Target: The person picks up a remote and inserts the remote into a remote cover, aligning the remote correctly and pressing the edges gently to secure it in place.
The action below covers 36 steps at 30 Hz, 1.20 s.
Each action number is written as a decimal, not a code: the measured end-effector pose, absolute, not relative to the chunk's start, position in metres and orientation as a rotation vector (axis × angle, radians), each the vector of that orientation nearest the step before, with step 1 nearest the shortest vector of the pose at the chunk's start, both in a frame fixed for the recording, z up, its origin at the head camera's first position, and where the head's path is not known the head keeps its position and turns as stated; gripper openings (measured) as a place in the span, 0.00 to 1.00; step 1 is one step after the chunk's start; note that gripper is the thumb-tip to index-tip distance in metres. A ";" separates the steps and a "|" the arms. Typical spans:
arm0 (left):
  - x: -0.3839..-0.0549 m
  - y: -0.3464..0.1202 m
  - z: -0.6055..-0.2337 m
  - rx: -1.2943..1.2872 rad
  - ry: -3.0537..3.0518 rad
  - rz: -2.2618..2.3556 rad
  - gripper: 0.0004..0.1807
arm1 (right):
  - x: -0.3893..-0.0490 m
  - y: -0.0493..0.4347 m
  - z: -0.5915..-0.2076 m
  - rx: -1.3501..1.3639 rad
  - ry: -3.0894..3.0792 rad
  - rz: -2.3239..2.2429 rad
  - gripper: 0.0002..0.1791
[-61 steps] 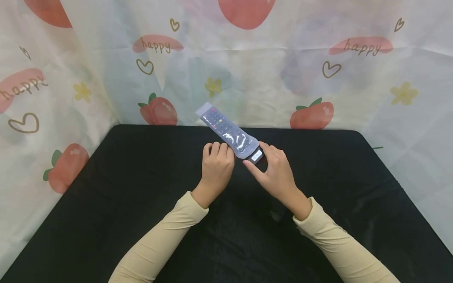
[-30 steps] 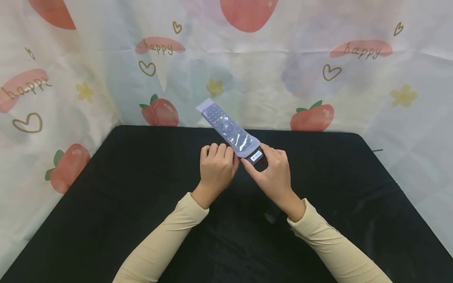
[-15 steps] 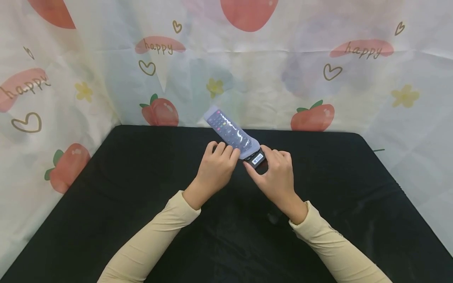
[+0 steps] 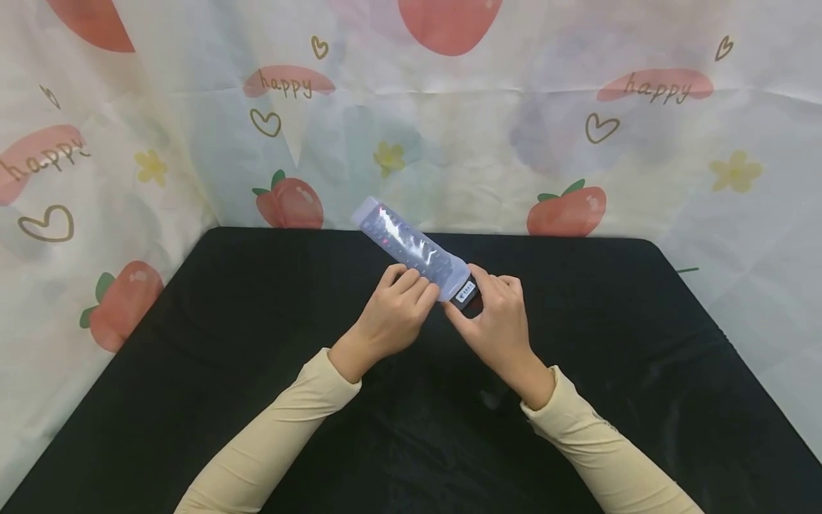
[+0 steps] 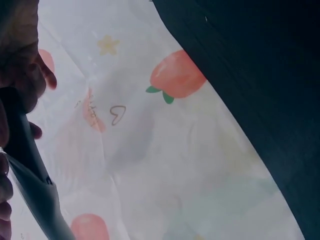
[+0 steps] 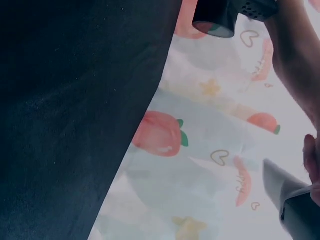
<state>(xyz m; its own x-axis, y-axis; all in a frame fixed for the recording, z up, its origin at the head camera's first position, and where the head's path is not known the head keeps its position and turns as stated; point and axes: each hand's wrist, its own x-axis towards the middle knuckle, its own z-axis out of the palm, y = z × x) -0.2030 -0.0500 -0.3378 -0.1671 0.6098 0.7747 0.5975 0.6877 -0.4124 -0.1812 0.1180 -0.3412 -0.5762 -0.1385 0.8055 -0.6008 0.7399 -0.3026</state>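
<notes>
A dark remote control with a white label on its near end lies inside a translucent plastic sleeve. My right hand grips the bare black end between thumb and fingers. The fingers of my left hand are curled at the sleeve's lower edge, pinching it near its mouth. Glare on the plastic hides many of the buttons. The left wrist view shows the black remote end coming out of the sleeve. In the right wrist view the sleeve stands beside the left fingers.
Both hands are over a table with a black cloth. A white curtain printed with fruit, hearts and "happy" hangs behind and to the left. A dark cylindrical device sits at the other forearm in the right wrist view.
My left hand has moved right, from beside the sleeve to its near end. The remote's far end has tipped down and swung left over the last half second. My right hand keeps its grip.
</notes>
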 end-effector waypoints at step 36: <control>-0.206 -0.066 -0.329 -0.756 -2.306 -0.214 0.14 | -0.191 0.170 -0.332 1.152 -1.883 0.037 0.19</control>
